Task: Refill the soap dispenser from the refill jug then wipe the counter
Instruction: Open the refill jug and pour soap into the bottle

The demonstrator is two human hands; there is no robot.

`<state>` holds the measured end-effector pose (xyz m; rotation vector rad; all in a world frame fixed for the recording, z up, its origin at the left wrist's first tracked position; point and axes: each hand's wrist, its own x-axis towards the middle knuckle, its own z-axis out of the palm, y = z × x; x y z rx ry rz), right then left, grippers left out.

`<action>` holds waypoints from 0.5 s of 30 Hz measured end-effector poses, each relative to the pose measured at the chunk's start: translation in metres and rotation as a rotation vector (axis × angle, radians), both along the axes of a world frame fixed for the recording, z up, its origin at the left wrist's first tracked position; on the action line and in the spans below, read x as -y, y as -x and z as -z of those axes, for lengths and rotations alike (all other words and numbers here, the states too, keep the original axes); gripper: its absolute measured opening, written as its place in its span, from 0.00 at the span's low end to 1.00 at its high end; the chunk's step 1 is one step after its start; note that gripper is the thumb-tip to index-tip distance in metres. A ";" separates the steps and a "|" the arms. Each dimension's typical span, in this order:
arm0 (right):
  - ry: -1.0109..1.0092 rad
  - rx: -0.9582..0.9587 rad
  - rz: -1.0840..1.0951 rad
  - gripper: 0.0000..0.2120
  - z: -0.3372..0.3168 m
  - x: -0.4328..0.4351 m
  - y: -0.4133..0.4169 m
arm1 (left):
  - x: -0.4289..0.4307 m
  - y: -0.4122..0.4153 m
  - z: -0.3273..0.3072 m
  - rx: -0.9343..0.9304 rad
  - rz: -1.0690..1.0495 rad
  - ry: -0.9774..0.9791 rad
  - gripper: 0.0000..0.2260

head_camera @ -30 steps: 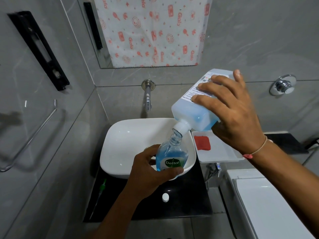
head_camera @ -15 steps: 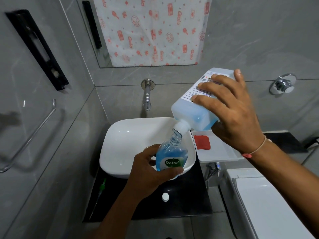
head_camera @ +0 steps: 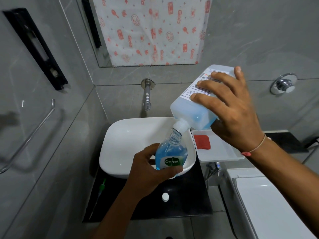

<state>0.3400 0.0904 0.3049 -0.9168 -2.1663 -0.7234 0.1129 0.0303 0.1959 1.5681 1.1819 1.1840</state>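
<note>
My left hand (head_camera: 148,171) grips a clear soap dispenser bottle (head_camera: 170,152) with a green label, uncapped and filled with blue soap, held over the white basin (head_camera: 120,145). In my right hand (head_camera: 229,114) is the translucent refill jug (head_camera: 193,109), tipped steeply down to the left. Its white spout touches the dispenser's open neck. Blue liquid has pooled at the jug's lower end. A folded red cloth (head_camera: 202,141) lies on a white tray (head_camera: 222,156) to the right of the basin.
A small white cap (head_camera: 165,196) and a green-handled brush (head_camera: 101,188) lie on the black counter (head_camera: 193,195) in front of the basin. A wall tap (head_camera: 147,97) hangs over the basin. A white toilet tank (head_camera: 269,207) stands at the lower right, a towel bar (head_camera: 29,135) at the left.
Both hands hold nearly still; the jug stays tipped over the dispenser's neck, and the view has shifted only slightly.
</note>
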 end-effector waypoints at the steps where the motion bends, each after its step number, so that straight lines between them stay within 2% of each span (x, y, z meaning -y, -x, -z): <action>1: -0.001 0.000 -0.001 0.21 0.000 0.000 0.000 | 0.000 0.000 0.000 0.002 -0.001 -0.002 0.20; 15: -0.023 -0.004 -0.012 0.18 -0.001 -0.004 0.002 | -0.002 0.000 0.001 -0.003 -0.012 -0.010 0.21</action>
